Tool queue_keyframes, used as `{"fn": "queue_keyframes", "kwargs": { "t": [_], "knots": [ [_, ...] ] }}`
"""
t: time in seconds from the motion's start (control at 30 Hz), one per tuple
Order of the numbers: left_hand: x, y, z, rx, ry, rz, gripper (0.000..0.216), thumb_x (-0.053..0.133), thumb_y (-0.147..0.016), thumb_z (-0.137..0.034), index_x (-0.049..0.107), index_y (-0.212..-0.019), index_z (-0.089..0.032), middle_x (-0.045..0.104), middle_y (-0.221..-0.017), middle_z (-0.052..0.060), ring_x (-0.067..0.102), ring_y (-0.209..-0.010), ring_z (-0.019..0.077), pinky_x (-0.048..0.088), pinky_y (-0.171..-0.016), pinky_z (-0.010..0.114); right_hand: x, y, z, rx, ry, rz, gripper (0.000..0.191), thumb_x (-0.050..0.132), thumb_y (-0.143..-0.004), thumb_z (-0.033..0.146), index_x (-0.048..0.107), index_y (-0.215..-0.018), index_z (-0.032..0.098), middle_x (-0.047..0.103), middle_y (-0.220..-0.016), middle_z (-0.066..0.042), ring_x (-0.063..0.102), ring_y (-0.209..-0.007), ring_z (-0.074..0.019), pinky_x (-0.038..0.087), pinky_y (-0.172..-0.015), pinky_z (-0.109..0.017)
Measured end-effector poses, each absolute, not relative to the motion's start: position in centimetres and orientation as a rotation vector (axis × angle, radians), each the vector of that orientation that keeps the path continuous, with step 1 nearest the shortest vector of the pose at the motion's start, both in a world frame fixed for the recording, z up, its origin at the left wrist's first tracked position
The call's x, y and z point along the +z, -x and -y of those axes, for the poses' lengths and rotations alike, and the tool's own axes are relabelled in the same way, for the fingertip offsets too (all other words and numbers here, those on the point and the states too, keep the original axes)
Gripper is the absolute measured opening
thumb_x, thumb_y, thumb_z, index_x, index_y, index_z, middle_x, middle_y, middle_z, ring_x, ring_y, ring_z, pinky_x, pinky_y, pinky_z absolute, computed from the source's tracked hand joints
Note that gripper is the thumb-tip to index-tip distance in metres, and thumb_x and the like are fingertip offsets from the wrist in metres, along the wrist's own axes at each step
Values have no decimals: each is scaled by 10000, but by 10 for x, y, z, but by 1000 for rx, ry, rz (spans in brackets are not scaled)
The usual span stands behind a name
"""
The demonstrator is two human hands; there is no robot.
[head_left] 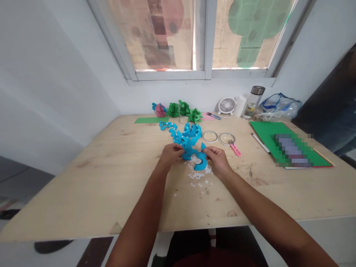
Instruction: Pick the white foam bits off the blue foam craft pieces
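A heap of blue cut paper shapes lies in the middle of the wooden table. My left hand pinches the near end of a blue piece. My right hand pinches another small blue piece close to a curved blue strip. White paper scraps are scattered on the table between and just below my hands.
Two tape rolls and pink-handled scissors lie right of the heap. Green and pink paper flowers, a small white fan, a bottle and a plastic bag line the wall. Green paper sheets lie at right.
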State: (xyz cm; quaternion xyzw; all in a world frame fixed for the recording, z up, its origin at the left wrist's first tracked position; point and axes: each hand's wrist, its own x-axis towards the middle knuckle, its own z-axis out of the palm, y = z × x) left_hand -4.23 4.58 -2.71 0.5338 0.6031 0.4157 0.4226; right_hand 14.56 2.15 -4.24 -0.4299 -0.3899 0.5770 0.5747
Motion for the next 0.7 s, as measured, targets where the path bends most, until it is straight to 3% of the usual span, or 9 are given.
{"fn": "queue_keyframes", "kwargs": {
  "t": [0.17, 0.37, 0.5, 0.7],
  "knots": [
    [-17, 48, -47, 1045, -1484, -1593, 144, 582, -632, -246, 655, -710, -149, 601, -554, -3, 507, -480, 114, 375, -465, 221, -43, -146, -22, 1357, 1000, 919, 203, 755, -586, 352, 681, -635, 169, 592, -544, 22, 452, -498, -82, 338, -511, -228],
    [2, 54, -61, 877, -1985, -1755, 148, 561, -641, -183, 676, -729, -210, 658, -643, 8, 583, -628, 164, 414, -598, 245, -42, -145, -21, 1364, 1020, 909, 206, 756, -582, 354, 677, -628, 169, 573, -527, 29, 445, -487, -83, 332, -503, -232],
    [17, 68, -65, 770, -2090, -1800, 165, 553, -630, -151, 679, -722, -202, 645, -610, 5, 581, -599, 167, 394, -562, 243, -42, -144, -20, 1373, 999, 913, 196, 753, -591, 351, 679, -625, 173, 579, -530, 31, 454, -491, -83, 341, -511, -232],
    [26, 71, -40, 1012, -1970, -1729, 173, 559, -729, -255, 678, -833, -184, 629, -578, -17, 581, -549, 143, 435, -564, 241, -42, -143, -20, 1453, 950, 874, 177, 766, -590, 329, 688, -631, 176, 612, -553, 24, 468, -498, -87, 351, -521, -236]
  ]
}}
